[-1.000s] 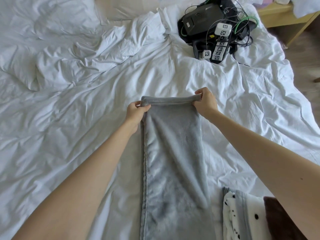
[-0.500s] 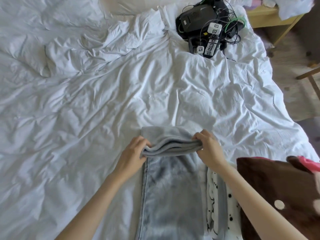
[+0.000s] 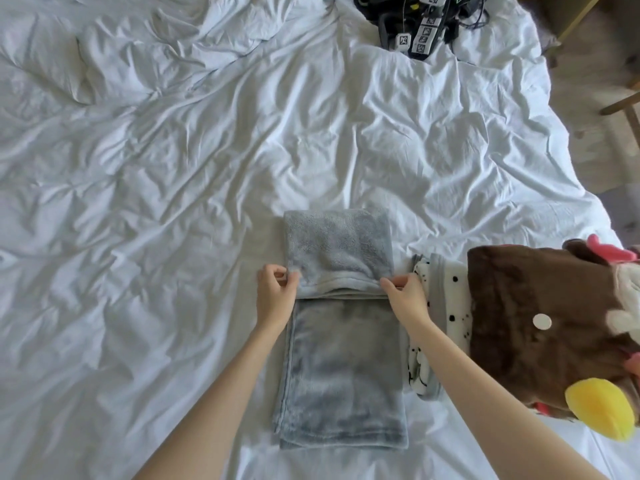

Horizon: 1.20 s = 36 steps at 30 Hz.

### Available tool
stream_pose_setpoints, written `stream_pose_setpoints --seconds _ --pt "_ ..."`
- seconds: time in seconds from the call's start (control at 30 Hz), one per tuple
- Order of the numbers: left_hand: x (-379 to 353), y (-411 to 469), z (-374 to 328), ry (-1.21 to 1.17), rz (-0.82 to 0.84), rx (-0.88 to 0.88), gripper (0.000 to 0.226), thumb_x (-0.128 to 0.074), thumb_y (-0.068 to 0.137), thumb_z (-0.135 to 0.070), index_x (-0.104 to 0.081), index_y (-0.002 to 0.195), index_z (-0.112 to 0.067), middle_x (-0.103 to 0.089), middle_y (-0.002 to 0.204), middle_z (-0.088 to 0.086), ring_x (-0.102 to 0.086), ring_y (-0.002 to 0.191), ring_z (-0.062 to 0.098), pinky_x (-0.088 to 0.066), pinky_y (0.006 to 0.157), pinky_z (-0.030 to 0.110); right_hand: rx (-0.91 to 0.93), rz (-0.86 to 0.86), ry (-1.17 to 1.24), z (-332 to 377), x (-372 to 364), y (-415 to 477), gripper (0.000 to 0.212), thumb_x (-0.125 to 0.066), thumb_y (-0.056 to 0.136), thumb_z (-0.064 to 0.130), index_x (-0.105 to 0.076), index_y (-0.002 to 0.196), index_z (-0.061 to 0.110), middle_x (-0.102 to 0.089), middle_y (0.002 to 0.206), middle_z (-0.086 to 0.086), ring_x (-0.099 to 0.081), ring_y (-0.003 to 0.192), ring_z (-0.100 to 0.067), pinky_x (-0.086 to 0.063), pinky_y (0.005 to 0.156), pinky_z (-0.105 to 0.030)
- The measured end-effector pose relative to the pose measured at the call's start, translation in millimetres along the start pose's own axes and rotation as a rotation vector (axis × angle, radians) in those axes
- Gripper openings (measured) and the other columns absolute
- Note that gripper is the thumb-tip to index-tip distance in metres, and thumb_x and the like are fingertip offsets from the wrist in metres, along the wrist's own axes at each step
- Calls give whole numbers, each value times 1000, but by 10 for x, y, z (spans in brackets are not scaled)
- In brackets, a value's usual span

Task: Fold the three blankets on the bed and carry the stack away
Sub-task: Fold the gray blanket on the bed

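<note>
A grey blanket (image 3: 341,368) lies as a folded strip on the white bed (image 3: 173,202); left hand (image 3: 277,292) and right hand (image 3: 403,294) pinch its doubled-over edge; spotted blanket (image 3: 450,306) and brown blanket (image 3: 540,323) lie just right.

Head-worn view, down over bed (image 3: 166,209)

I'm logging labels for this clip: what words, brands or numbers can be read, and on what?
No words or numbers can be read.
The white tags on the black gear: square code patterns, not letters.
The spotted blanket and brown blanket: dots and cartoon shapes only; grey blanket plain.
</note>
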<state>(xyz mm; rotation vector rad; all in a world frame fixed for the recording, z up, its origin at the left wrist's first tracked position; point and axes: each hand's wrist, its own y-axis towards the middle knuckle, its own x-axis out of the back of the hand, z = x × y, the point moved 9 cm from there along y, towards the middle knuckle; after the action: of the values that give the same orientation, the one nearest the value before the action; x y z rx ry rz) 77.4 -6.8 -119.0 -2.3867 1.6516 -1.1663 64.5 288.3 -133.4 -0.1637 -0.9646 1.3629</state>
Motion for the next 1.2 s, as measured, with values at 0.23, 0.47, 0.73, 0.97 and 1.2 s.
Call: stream_pose_setpoints --seconds 0.23,0.47,0.73,0.97,1.2 --pt "-159 61 53 -76 40 170 30 -74 80 -19 -57 102 -9 -62 91 -1 -58 85 18 -41 70 24 -161 39 288 -63 -70 -23 35 -67 84 14 -48 111 2 -53 99 -9 -58 85 -18 -54 61 -23" --pt "-163 -279 282 -78 182 159 44 -80 78 -15 -49 109 -10 -61 104 3 -58 89 15 -41 76 22 -172 141 40 -469 -104 -291 43 -70 86 19 -44 118 6 -57 112 -10 -59 99 -25 -53 88 -42" --pt "-310 -1021 1135 -19 440 451 65 -80 80 -29 -46 132 -8 -59 124 6 -60 109 24 -50 88 34 -161 245 -539 -986 -286 -806 55 -57 90 16 -29 135 -1 -48 129 -19 -58 98 -31 -43 63 -30" --pt "-242 -1435 1386 -26 390 489 42 -71 88 -24 -59 122 -3 -68 113 14 -66 100 29 -55 88 41 -278 284 -521 -1467 -275 -1263 24 -58 82 15 -50 105 9 -59 99 -8 -54 87 -28 -45 73 -32" --pt "73 -1118 696 -61 231 322 25 -73 83 -30 -66 87 -6 -68 82 10 -66 80 29 -45 67 33 -232 147 116 -864 74 -1123 12 -63 83 22 -64 87 11 -68 85 -7 -63 77 -23 -46 63 -31"
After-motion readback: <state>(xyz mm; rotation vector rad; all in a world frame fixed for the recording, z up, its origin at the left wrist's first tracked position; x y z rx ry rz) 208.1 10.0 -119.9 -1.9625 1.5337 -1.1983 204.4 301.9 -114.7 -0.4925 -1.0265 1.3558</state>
